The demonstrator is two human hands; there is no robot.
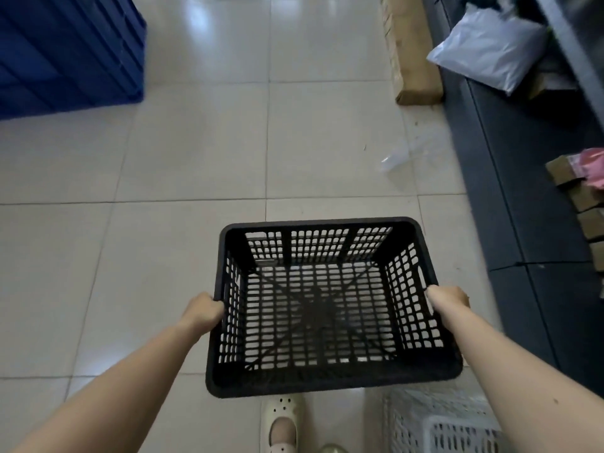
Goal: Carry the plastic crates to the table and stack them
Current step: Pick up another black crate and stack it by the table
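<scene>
An empty black plastic crate (327,377) with perforated walls and floor hangs above the tiled floor in front of me. My left hand (204,313) grips its left rim. On the opposite side, my right hand (449,300) grips the right rim. A white perforated crate (438,420) stands on the floor at the lower right, partly hidden by my right forearm. No table shows in this view.
Stacked blue crates (65,50) stand at the top left. A long cardboard box (411,50) lies along a dark shelf (523,191) at the right, which holds a grey bag (490,50) and small cartons (588,217). My foot in a pale shoe (283,423) is below the crate.
</scene>
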